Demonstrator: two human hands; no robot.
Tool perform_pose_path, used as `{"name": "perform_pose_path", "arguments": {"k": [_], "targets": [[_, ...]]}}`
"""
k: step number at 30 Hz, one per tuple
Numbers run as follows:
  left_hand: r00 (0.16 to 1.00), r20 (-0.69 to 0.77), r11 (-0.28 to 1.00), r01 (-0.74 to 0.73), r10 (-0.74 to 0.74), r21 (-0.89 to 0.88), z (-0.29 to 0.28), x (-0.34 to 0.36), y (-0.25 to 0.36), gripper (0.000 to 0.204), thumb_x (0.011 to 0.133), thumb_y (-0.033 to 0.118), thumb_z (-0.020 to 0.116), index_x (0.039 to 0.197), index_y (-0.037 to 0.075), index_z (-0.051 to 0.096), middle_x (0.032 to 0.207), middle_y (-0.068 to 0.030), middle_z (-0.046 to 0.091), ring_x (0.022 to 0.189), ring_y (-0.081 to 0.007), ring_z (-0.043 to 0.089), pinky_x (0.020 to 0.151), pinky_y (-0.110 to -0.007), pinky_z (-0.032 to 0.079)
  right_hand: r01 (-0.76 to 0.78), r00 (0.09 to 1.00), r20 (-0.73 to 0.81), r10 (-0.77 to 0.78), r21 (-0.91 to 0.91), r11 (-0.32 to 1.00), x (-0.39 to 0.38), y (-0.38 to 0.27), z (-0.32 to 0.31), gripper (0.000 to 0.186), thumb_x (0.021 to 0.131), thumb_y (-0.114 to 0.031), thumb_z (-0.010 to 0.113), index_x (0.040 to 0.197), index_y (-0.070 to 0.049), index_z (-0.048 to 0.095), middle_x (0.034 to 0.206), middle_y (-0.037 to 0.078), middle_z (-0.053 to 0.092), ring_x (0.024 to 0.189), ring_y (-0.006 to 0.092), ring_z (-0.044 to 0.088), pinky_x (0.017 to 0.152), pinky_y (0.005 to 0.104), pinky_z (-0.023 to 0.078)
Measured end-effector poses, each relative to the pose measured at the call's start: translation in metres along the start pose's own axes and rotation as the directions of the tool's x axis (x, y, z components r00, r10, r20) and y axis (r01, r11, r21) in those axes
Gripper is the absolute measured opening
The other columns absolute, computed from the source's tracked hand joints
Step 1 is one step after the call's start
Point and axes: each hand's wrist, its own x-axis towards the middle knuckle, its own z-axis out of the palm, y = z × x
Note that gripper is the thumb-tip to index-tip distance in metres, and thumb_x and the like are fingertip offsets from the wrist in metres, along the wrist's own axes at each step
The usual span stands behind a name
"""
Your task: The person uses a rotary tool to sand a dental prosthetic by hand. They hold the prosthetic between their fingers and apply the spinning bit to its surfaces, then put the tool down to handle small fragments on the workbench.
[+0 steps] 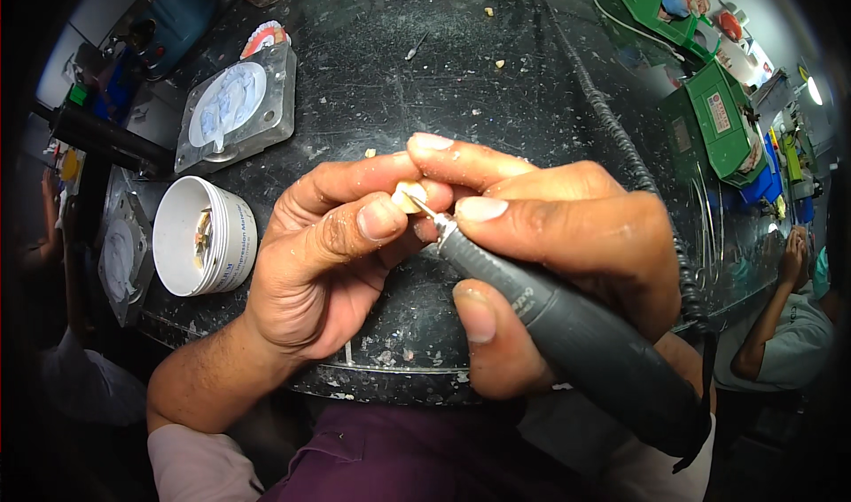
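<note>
Pinched between the thumb and fingers of my left hand is a small cream-coloured dental crown, shaped like a tooth. My right hand grips a black rotary handpiece like a pen, with its rear end toward my right forearm. The thin metal bur at the handpiece's front meets the crown or lies right against it; my fingertips partly hide the contact. Pale dust clings to the fingers of both hands. Both hands are above the near part of the black worktable.
Left of my left hand stands a white tub with small pieces inside. Beyond it lies a metal flask half filled with white plaster. A coiled cord runs down the right side, near green bins. A co-worker's arm shows far right.
</note>
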Motion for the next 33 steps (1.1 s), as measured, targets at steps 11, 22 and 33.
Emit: {"name": "perform_pose_path", "arguments": {"k": [11,22,33], "targets": [[0.966,0.036,0.863,-0.245,0.256,0.443,-0.004,0.015,0.017,0.025,0.093,0.002,0.059,0.116,-0.006,0.063,0.106,-0.0186,0.069,0.102,-0.0265,0.068,0.1,-0.039,0.051,-0.133,0.905,-0.395,0.157,0.087,0.987,0.055,0.043,-0.074,0.016,0.096,-0.01,0.053,0.098,0.006,0.055,0.087,0.016,0.065,0.097,0.0315,0.069,0.091,0.039,0.056],[0.957,0.1,0.19,-0.155,0.271,0.969,0.012,0.066,0.019,0.019,0.089,0.011,0.068,0.104,-0.001,0.073,0.099,-0.0065,0.072,0.092,-0.0115,0.065,0.084,-0.025,0.049,-0.335,0.777,-0.558,0.291,0.025,0.942,0.048,0.122,-0.142,0.017,0.082,-0.015,0.07,0.085,0.0,0.062,0.076,0.008,0.069,0.072,0.0126,0.068,0.069,0.026,0.054],[0.995,0.06,-0.472,-0.014,0.081,0.881,-0.004,0.203,0.021,0.016,0.077,0.014,0.071,0.091,0.009,0.077,0.085,-0.0089,0.075,0.078,-0.0183,0.07,0.077,-0.032,0.054,-0.407,0.827,-0.494,0.269,-0.197,0.892,0.044,0.129,-0.133,0.02,0.079,-0.021,0.072,0.083,-0.004,0.063,0.078,0.006,0.067,0.074,0.0161,0.067,0.07,0.0286,0.053]]}}
